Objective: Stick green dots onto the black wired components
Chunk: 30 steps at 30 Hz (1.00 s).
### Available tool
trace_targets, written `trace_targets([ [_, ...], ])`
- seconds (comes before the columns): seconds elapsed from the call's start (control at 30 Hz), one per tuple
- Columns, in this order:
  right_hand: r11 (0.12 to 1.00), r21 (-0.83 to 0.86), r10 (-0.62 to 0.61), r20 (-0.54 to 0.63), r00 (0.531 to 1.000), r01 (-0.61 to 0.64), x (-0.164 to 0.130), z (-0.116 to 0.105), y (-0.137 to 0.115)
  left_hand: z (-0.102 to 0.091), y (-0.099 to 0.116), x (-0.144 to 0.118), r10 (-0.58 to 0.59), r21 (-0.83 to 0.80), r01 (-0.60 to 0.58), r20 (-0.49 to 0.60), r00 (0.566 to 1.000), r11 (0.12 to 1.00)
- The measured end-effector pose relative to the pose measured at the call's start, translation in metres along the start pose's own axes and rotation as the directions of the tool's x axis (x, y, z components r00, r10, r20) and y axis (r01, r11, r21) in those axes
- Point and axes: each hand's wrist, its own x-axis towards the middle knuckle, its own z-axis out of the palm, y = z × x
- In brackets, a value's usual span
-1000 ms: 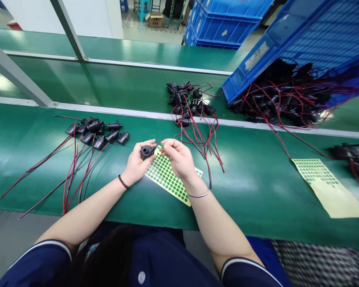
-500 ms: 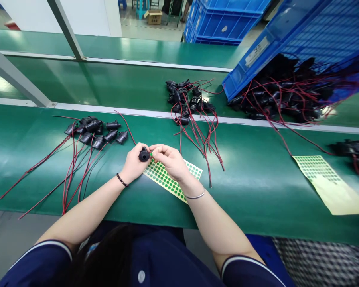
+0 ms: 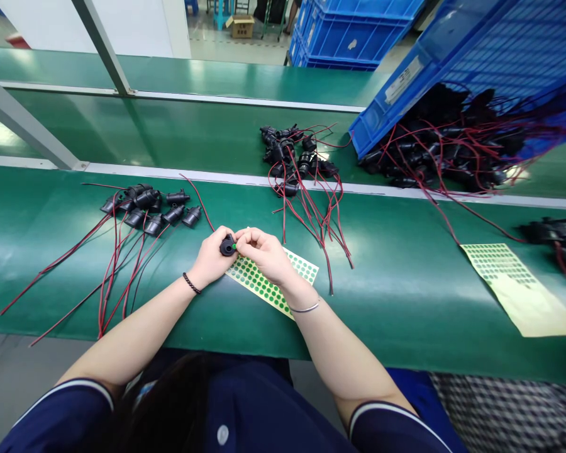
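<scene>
A green bench [image 3: 405,277] spans my view, with a second green belt behind it and blue crates [image 3: 358,31] stacked on the floor beyond. My left hand [image 3: 212,258] is closed around a small black round part [image 3: 227,245], held just above the near sheet of green dot stickers [image 3: 264,280]. My right hand [image 3: 264,255] meets it, fingertips pinched on a green dot [image 3: 234,246] against the part's face. The part's red lead [image 3: 195,195] trails up and left toward a row of like parts [image 3: 155,207].
</scene>
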Motion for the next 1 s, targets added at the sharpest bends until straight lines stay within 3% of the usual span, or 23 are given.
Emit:
trace_targets([
  [1.0,0.989,-0.143,-0.050,-0.045,0.998,0.043,0.0022,0.0015,0.0039,-0.0002,0.0001,0.0000,0.013,0.118,-0.016,0.030,0.999,0.993],
])
